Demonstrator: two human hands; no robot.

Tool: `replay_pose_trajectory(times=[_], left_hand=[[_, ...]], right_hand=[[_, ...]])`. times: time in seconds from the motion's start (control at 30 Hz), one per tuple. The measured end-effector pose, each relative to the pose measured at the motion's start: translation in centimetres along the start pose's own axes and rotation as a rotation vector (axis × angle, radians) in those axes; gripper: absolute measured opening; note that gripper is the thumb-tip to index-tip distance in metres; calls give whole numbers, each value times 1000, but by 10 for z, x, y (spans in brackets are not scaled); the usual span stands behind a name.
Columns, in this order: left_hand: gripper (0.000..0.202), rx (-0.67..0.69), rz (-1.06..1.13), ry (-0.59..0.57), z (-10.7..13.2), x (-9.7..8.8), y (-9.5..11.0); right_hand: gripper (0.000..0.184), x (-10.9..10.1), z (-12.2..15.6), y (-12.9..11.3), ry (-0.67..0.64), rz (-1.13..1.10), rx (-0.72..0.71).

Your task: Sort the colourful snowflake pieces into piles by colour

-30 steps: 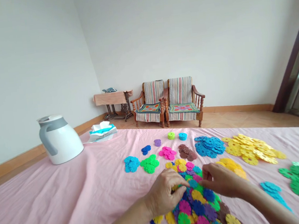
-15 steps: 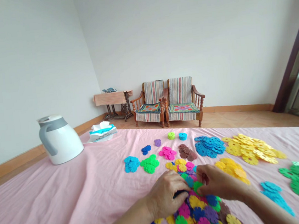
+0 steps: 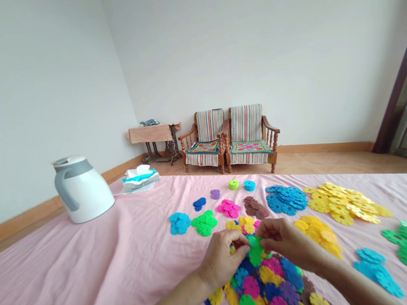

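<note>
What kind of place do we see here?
Probably a room in someone's home: two wooden armchairs stand near the wall, and a jug and tissue box rest on a pink cloth.

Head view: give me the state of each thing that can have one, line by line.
Left hand: fingertips pinching a green disc
Right hand: fingertips pinching at its other side
Mixed discs: heaped, colours jumbled
Large yellow discs: loosely heaped
Lime discs: neatly stacked
Jug: upright, lid on
Tissue box: open, tissue sticking out
Pink cloth: spread out, wrinkled
Chairs: upright, draped
</note>
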State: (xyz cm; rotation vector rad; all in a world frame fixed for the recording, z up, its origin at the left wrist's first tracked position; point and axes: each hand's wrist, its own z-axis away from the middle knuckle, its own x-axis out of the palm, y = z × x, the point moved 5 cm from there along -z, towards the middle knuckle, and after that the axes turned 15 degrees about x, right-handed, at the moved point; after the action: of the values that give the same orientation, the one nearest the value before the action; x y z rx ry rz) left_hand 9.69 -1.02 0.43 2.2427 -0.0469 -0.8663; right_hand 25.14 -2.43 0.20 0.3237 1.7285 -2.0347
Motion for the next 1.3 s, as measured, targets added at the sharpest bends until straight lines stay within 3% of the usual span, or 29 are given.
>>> replay_pose_trajectory(times=[0.2, 0.4, 0.6, 0.7, 0.8, 0.93, 1.0, 1.13, 1.3], left_hand=[[10, -52, -16, -21, 2, 1, -6], [15, -48, -157, -69, 3, 3, 0], [2, -63, -54, -52, 1, 3, -1], [5, -78, -44, 54, -5, -13, -11], [8, -152, -155, 167, -8, -40, -35], [11, -292, -372, 189, -1, -69, -69], [8, -295, -477, 205, 1, -77, -74], [9, -149, -554, 281, -2, -76, -53], [8, -9, -192, 97, -9, -34, -15]], right_hand=[[8, -7, -6, 14, 105, 130, 30], [9, -4, -7, 10, 163, 172, -17], [8, -7, -11, 21, 258, 223, 16], [9, -6, -14, 28, 243, 220, 21], [9, -5, -16, 32, 229, 211, 22], [8, -6, -18, 34, 224, 206, 26], [7, -6, -19, 35, 217, 196, 30], [4, -8, -17, 33, 200, 97, 22], [6, -3, -13, 20, 129, -79, -9]])
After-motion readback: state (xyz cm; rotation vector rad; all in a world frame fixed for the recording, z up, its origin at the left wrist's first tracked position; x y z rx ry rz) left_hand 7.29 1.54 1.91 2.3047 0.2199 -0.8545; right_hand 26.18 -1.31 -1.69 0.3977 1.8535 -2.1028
